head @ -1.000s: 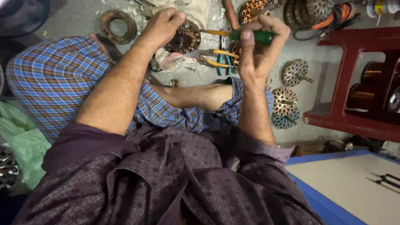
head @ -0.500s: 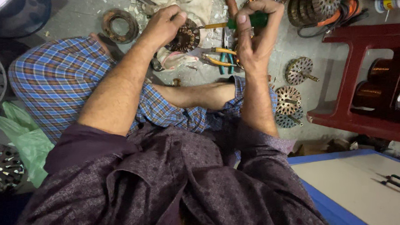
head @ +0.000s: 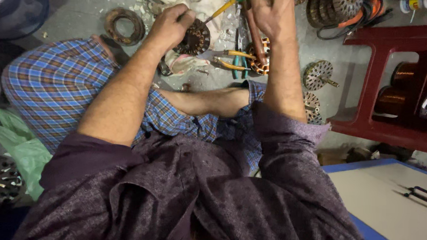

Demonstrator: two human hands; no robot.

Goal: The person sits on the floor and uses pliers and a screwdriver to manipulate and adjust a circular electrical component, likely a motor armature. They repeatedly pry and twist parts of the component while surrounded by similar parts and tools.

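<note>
Red stool (head: 367, 123) at right, two copper spools (head: 406, 75) inside. On the floor (head: 74, 18), four loose rotor discs, one ring (head: 124, 26), one pair of pliers (head: 228, 62). Left hand (head: 168, 28) closed around stator (head: 194, 38), pinned to the floor. Right hand (head: 268, 9) wrapped on screwdriver (head: 223, 8), tip at the windings. Risks: slipped tip stabbing left fingers, gouged copper.

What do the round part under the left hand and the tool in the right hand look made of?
The round motor core under the left hand looks like dull, dark stacked metal with coppery windings. The screwdriver in the right hand has a yellowish shaft and green, probably plastic handle.
</note>
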